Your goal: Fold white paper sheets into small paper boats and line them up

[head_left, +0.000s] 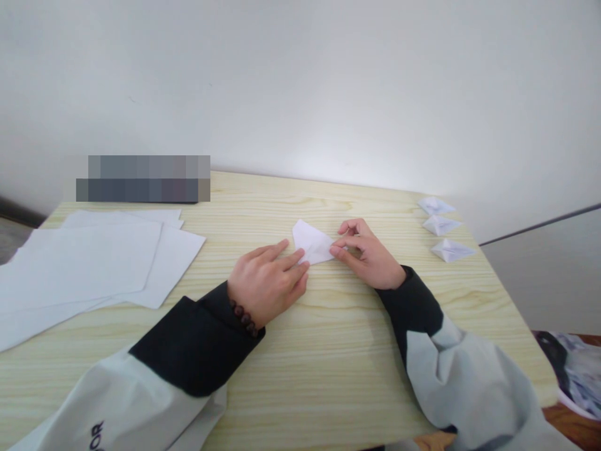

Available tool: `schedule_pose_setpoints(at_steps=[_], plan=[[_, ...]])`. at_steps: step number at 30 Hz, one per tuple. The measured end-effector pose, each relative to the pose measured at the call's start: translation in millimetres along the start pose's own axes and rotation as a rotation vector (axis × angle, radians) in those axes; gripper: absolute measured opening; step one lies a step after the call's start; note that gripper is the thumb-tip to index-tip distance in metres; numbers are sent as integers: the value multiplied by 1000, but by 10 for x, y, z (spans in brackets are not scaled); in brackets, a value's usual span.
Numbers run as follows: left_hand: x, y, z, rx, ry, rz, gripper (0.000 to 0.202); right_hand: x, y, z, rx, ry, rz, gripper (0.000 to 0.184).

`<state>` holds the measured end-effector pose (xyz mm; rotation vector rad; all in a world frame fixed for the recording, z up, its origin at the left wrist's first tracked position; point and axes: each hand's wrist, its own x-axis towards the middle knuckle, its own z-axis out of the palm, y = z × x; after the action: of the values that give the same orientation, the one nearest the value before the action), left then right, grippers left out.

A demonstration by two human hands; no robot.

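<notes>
A small folded piece of white paper (312, 240) lies on the table between my hands, wide at its left end and narrowing to the right. My left hand (270, 275) rests flat with its fingers stretched out, and its fingertips press on the paper's lower left edge. A bracelet of dark beads circles that wrist. At the paper's right end, the thumb and index finger of my right hand (366, 250) pinch the narrow tip. The other fingers of this hand are curled.
Loose white sheets (84, 263) overlap at the left of the wooden table (328, 363). Several folded white paper pieces (451, 250) stand in a column near the right edge. A blurred-out dark object (143, 181) sits at the back left, by the white wall (310, 88).
</notes>
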<state>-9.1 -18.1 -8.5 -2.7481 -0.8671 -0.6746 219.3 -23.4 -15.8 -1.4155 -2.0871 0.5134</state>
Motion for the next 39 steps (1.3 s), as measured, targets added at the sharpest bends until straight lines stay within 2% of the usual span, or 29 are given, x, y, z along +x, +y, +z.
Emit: schedule_pose_setpoints(at_steps=[7,13,22,39], plan=[[7,11,0,-7,1,-5,21,18,-84,14,-61,-94,47,30],[21,10,-18,-26,-19,-4,21,8,-86,66,-70,24,71,18],[32,18,-34,-48,-46,2,21,10,-81,99,-74,94,68,17],[49,62,-50,-18,-70,12,22,20,-82,119,-104,116,63,14]])
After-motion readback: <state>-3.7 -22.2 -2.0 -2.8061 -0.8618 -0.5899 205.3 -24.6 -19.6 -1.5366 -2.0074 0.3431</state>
